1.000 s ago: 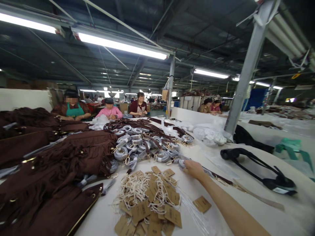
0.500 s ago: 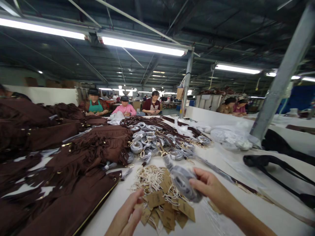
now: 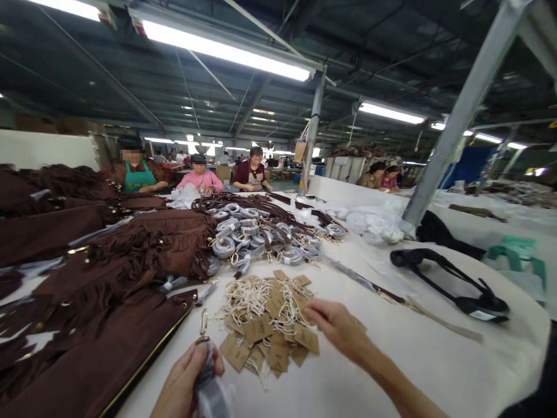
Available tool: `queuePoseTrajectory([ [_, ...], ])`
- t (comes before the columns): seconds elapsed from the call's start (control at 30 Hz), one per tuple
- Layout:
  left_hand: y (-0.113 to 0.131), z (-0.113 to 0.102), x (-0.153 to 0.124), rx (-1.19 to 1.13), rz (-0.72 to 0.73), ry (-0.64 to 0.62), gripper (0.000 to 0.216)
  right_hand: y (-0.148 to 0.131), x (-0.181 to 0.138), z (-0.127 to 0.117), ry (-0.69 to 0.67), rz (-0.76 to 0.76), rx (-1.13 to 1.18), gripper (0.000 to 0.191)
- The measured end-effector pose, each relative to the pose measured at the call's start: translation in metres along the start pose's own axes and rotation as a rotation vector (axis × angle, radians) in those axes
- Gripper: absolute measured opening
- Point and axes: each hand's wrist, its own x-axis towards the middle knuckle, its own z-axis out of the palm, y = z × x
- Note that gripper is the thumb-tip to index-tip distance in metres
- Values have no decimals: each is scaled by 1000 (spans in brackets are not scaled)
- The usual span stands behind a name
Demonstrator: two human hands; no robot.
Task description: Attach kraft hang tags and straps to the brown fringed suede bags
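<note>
A coiled strap point(image 3: 209, 388) in clear plastic wrap, a gold snap hook at its top end, is gripped in my left hand point(image 3: 185, 377) at the lower middle. My right hand point(image 3: 333, 325) reaches in at the right edge of a pile of brown card hang tags point(image 3: 257, 329) with white strings point(image 3: 250, 297). Its fingertips are pinched together against the pile; what they hold, if anything, is hidden. Behind the tags lies a heap of more plastic-wrapped straps point(image 3: 224, 247) with gold hooks.
Dark brown fringed bags point(image 3: 143, 244) cover the left of the white table point(image 3: 348, 383). Clear plastic point(image 3: 369, 223) is bunched at the back right, near a metal post point(image 3: 456, 116). A black strapped item point(image 3: 435, 273) lies on the right. Several co-workers sit beyond the table.
The wrapped strap has passed from my right hand to my left, which has closed on it. My right hand has shifted left to the tags. The view has turned right.
</note>
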Motion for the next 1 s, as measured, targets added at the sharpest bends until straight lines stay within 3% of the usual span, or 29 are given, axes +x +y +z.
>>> queuePoseTrajectory([
  [0.07, -1, -2, 5, -34, -18, 7, 56, 32, 15, -28, 25, 75, -169, 32],
  [0.13, -3, -2, 10, -65, -38, -5, 57, 60, 26, -36, -8, 117, -233, 28],
  [0.3, -15, 0, 13, -46, -62, 15, 56, 89, 34, -12, -70, 194, -324, 17],
  [0.5, -20, 3, 9, -33, -70, 22, 53, 92, 44, -4, -98, 275, -380, 14],
  [0.7, -16, 2, 6, -40, -88, -6, 54, 74, 42, -17, -102, 285, -474, 30],
  [0.87, -14, -2, 4, -17, -102, -36, 54, 43, 0, -23, -176, 271, -567, 23],
  [1.0, -9, -1, 1, 32, -105, -77, 56, 41, -43, -8, -266, 347, -705, 16],
])
